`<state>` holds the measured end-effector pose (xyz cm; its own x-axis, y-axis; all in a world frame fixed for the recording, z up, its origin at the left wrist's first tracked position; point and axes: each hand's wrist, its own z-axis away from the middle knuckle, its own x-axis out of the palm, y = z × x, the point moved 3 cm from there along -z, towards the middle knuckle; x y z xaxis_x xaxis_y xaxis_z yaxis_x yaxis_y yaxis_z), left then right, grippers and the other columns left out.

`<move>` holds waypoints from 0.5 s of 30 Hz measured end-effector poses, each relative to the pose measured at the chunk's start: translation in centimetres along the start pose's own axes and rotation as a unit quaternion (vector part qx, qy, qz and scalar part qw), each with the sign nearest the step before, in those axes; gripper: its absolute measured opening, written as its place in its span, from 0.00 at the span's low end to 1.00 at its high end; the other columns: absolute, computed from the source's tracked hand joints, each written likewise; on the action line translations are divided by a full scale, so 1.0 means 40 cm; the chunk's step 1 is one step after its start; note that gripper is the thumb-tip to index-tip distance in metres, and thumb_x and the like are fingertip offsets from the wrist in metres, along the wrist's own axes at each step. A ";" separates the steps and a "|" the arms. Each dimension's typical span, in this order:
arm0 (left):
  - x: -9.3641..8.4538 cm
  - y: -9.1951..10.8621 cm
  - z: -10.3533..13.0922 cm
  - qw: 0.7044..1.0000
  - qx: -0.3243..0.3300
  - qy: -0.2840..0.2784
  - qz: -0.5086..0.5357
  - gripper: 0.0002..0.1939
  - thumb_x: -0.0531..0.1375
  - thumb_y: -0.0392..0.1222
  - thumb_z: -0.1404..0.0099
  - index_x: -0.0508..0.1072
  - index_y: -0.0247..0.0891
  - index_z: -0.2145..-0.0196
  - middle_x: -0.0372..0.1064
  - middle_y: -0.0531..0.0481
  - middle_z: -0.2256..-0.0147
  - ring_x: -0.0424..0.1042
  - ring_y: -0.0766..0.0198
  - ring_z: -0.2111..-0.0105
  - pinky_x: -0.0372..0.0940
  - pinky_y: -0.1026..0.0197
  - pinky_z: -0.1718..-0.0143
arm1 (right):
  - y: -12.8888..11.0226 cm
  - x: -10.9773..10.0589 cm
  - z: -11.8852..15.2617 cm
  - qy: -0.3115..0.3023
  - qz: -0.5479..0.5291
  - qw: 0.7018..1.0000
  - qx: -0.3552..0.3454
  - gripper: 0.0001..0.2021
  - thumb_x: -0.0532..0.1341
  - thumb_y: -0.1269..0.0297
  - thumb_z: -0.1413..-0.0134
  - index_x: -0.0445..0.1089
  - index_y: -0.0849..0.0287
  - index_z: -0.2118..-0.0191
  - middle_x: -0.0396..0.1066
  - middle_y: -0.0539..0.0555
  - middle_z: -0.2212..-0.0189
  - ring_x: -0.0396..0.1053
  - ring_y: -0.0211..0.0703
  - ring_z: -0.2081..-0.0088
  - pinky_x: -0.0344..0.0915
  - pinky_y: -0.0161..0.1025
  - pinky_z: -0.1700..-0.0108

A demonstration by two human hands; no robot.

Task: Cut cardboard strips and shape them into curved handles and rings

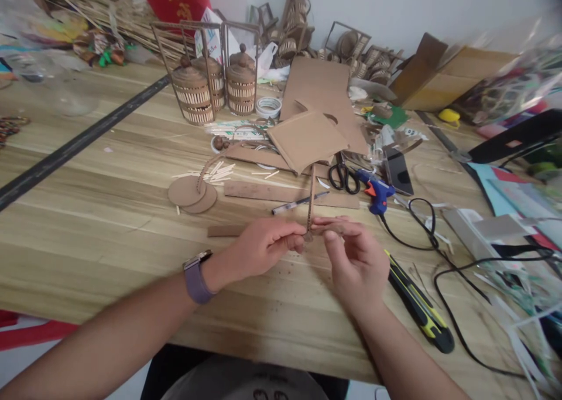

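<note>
A thin cardboard strip (311,204) stands up between my two hands over the table. My left hand (263,245) is closed, pinching the strip near its lower end. Fingers and thumb of my right hand (357,262) close on the same strip from the other side, where a short brown piece runs between them. Behind the hands lie a pen (298,202) and a flat cardboard band (254,192). Two cardboard discs (187,191) overlap to the left, near small scattered wooden sticks (222,171). Part of another cardboard strip (223,231) shows behind my left hand.
To the right lie a yellow-black utility knife (419,306), a blue glue gun (376,192) with its cable, black scissors (345,177) and a phone (397,170). Cardboard sheets (307,139), a tape roll (268,107) and finished lantern-like models (193,95) stand farther back.
</note>
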<state>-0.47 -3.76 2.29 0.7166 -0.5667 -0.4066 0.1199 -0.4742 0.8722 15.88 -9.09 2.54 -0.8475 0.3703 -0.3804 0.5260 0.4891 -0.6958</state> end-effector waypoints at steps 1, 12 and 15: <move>0.001 0.000 0.000 1.000 0.003 -0.001 0.003 0.17 0.50 0.44 0.26 0.72 0.37 0.68 0.75 0.51 0.70 0.72 0.65 0.68 0.61 0.64 0.64 | 0.002 0.000 0.002 0.002 -0.005 1.000 0.006 0.07 0.60 0.71 0.39 0.70 0.51 0.61 0.77 0.52 0.64 0.75 0.47 0.57 0.69 0.51 0.52; 0.031 -0.013 0.008 0.979 -0.121 -0.004 0.163 0.15 0.53 0.49 0.29 0.69 0.36 0.67 0.73 0.50 0.71 0.73 0.65 0.70 0.67 0.65 0.68 | -0.029 0.014 -0.002 -0.048 0.151 0.979 -0.128 0.08 0.60 0.73 0.40 0.67 0.51 0.58 0.79 0.51 0.63 0.76 0.45 0.58 0.66 0.49 0.50; 0.037 -0.015 0.007 0.974 -0.135 -0.006 0.180 0.15 0.51 0.45 0.28 0.68 0.36 0.69 0.73 0.50 0.72 0.74 0.66 0.71 0.68 0.65 0.67 | -0.029 0.018 0.001 -0.057 0.187 0.972 -0.130 0.06 0.59 0.71 0.39 0.67 0.51 0.60 0.79 0.51 0.61 0.77 0.45 0.57 0.64 0.49 0.48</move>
<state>0.32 -4.48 1.10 0.7372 -0.6728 -0.0620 0.0396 -0.0487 0.9980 14.65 -9.42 3.02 -0.5889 0.4772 -0.6523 0.7860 0.5259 -0.3249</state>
